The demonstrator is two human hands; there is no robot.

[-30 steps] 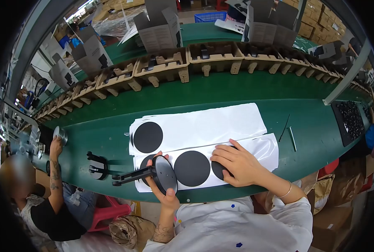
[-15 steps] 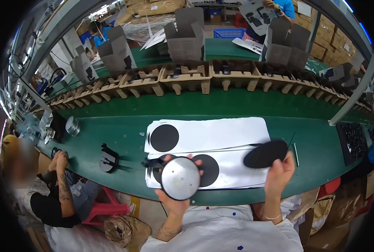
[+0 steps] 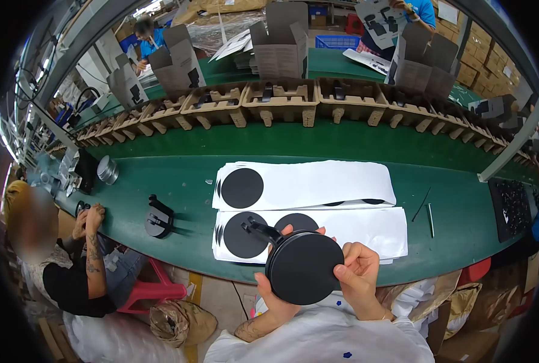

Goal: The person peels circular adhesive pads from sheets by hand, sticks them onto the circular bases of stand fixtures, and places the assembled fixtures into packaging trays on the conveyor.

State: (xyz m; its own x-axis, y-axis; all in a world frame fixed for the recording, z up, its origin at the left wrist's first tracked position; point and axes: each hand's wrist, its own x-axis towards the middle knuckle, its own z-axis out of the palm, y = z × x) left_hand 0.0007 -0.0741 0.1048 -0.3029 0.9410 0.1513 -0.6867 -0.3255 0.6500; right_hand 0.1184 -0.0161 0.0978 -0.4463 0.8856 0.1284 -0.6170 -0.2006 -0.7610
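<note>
My left hand is closed around a black round stand base with a short hinged arm sticking out at its upper left. A flat black round pad covers the base's face, which is turned towards me. At the pad's right edge, my right hand pinches with thumb and fingers. Beneath and beyond both hands lie white sheets bearing black round pads. Another black stand base with an upright arm rests on the green table to the left.
Brown moulded trays line a ledge at the back, with open grey boxes behind them. Two thin sticks, one being a pale rod, lie right of the sheets. A metal tin stands left. A co-worker sits at the left.
My right hand has brought the black pad left onto the base, hiding its silver metal face. My left hand has shifted right with the base. One pad spot on the back sheet looks unchanged.
</note>
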